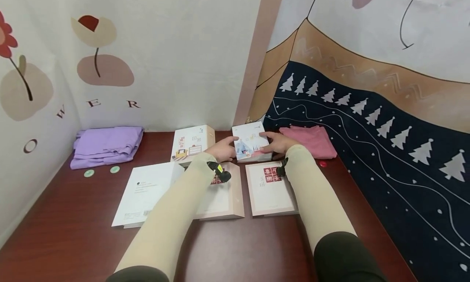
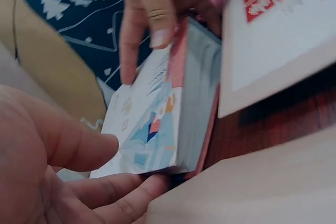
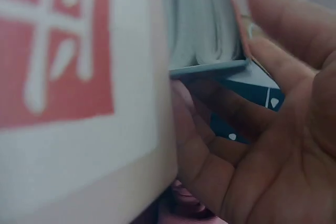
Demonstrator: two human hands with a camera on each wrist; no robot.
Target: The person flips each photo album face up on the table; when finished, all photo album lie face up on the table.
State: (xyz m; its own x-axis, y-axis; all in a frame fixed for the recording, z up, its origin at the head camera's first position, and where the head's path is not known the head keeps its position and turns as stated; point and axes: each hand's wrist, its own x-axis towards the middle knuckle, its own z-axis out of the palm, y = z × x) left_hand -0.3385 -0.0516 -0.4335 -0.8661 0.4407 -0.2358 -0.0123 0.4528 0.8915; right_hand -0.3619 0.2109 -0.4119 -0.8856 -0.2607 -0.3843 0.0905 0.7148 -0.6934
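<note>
Both hands are on a thick photo album (image 1: 251, 140) with a blue-and-white illustrated cover, at the back of the table. My left hand (image 1: 222, 150) holds its left side; in the left wrist view the left thumb (image 2: 86, 145) lies by the cover and the fingers curl along the edge. Opposite, my right hand (image 1: 280, 143) grips the right side, its thumb over the cover. Grey page edges (image 3: 205, 19) show in the right wrist view, with right fingers (image 3: 205, 145) beneath. In front stand two white albums with red character squares, one (image 1: 271, 194) below the right wrist, another (image 1: 222, 196) partly behind the left arm.
A white album (image 1: 147, 188) with its printed back up stands front left. Another illustrated one (image 1: 191, 143) is behind it. Purple cloth (image 1: 106, 146) and green buttons (image 1: 89, 173) are at left; pink cloth (image 1: 310, 141) and a red button (image 1: 323, 164) at right.
</note>
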